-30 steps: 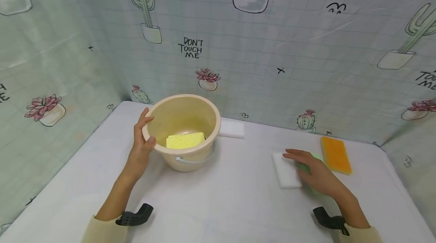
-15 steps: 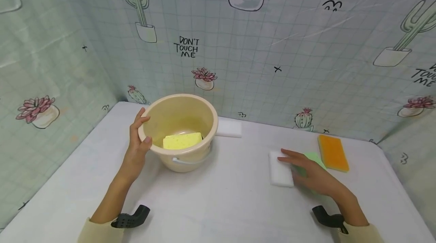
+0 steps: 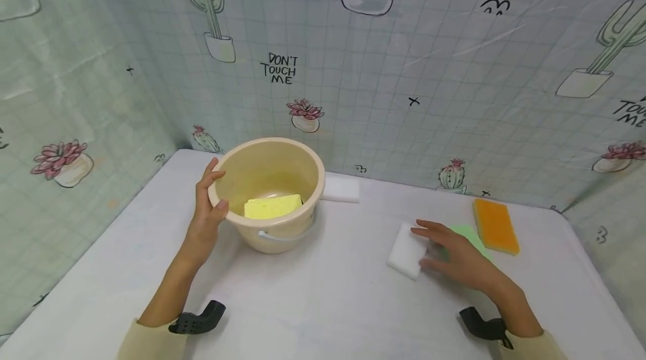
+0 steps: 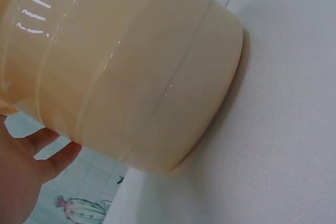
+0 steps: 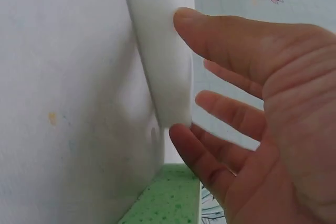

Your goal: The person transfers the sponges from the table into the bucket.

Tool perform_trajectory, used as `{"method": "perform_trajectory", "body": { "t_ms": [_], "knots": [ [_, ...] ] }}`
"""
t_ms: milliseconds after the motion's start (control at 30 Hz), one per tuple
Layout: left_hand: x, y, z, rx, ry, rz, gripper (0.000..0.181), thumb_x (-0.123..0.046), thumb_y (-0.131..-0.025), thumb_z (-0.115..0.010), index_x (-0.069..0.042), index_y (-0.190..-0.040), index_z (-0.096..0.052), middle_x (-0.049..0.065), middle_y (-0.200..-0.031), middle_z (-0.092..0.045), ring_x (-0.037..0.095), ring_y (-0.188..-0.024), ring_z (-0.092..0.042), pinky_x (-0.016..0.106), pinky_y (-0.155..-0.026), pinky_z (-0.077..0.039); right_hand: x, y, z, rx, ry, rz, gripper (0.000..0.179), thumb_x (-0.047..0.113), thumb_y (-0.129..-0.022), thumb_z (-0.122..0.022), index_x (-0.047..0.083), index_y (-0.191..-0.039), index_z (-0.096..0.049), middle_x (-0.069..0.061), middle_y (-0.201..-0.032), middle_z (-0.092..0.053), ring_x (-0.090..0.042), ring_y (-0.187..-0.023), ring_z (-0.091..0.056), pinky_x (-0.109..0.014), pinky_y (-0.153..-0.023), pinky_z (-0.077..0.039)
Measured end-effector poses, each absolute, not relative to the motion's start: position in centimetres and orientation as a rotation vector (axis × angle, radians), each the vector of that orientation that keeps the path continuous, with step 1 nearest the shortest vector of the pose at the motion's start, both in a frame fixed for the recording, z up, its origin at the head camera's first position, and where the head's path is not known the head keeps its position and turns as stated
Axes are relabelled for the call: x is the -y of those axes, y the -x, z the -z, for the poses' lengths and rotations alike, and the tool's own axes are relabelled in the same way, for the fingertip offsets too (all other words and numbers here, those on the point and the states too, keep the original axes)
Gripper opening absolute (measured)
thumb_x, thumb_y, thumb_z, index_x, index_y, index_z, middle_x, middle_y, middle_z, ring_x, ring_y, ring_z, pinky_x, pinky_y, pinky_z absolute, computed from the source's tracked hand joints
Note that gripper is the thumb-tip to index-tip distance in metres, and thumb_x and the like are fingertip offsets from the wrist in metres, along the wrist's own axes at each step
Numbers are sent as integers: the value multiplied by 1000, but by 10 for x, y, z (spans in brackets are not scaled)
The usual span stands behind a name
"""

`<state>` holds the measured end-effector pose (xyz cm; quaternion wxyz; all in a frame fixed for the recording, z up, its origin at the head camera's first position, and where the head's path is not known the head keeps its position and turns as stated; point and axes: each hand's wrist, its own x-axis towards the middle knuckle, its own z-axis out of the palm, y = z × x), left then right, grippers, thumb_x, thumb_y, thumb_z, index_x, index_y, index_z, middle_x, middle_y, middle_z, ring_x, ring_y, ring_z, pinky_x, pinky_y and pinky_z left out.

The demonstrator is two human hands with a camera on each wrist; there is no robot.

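Pale grey-green gridded sheet [image 3: 363, 74], creased, standing behind and along both sides of white, woven-textured tabletop [image 3: 323, 304]. Printed on sheet: tall green potted cactus [image 3: 214, 18], pink-leaved potted succulent [image 3: 305, 110], black "DON'T TOUCH ME" lettering [image 3: 280, 69].

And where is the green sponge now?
In the head view, the green sponge lies toward the right, between the nearer white block and the orange sponge, partly hidden behind the right hand.

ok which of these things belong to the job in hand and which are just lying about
Seems part of the job:
bucket, rim held by left grip
yellow sponge inside it
nearer white block, beside right grip

Apparently just lying about:
orange sponge
green sponge, partly hidden by right grip
farther white block, partly behind the bucket
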<state>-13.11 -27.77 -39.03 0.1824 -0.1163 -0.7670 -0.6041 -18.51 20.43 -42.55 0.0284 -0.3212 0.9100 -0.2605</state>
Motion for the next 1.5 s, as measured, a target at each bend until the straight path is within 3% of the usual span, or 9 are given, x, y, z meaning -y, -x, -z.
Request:
{"method": "perform_trajectory", "body": {
  "t_ms": [200,400,633,933,1500],
  "knots": [
    [278,132,391,2168,344,1703,53,-21,-94,-42,-14,-143,-23,-10,-157,1,23,-143,-11,26,-109,-25,-204,183,426,-2777,939,774,61,43,-82,-71,18,-135,-56,-4,-145,-43,-31,-128,-42,-52,-98,-39],
    [279,131,391,2159,358,1707,52,-19,-94,-41,-12,-142,-23,-9,-157,2,23,-143,-10,26,-110,-25,-206,180,420,-2667,934,744,64,32,-80,-76,22,-138,-52,7,-146,-41,-24,-131,-40,-39,-101,-40],
    [281,133,391,2156,367,1700,51,-16,-94,-40,-14,-142,-25,-9,-157,2,21,-143,-9,22,-109,-25,-206,182,423,-2589,933,847,65,10,-79,-76,17,-139,-50,-2,-142,-46,-13,-96,-52,-24,-76,-49],
    [283,133,394,2143,390,1707,51,-17,-94,-40,-11,-142,-24,-7,-158,3,22,-143,-7,24,-109,-24,-209,187,433,-2610,1008,951,59,11,-78,-78,17,-131,-55,0,-136,-49,-10,-89,-54,-23,-73,-49],
    [282,133,393,2152,382,1686,51,-16,-94,-39,-12,-142,-24,-6,-158,2,22,-143,-8,23,-109,-25,-207,186,431,-2623,1050,993,52,19,-77,-80,16,-124,-59,2,-127,-52,-8,-88,-55,-22,-80,-50]
  ]
}}
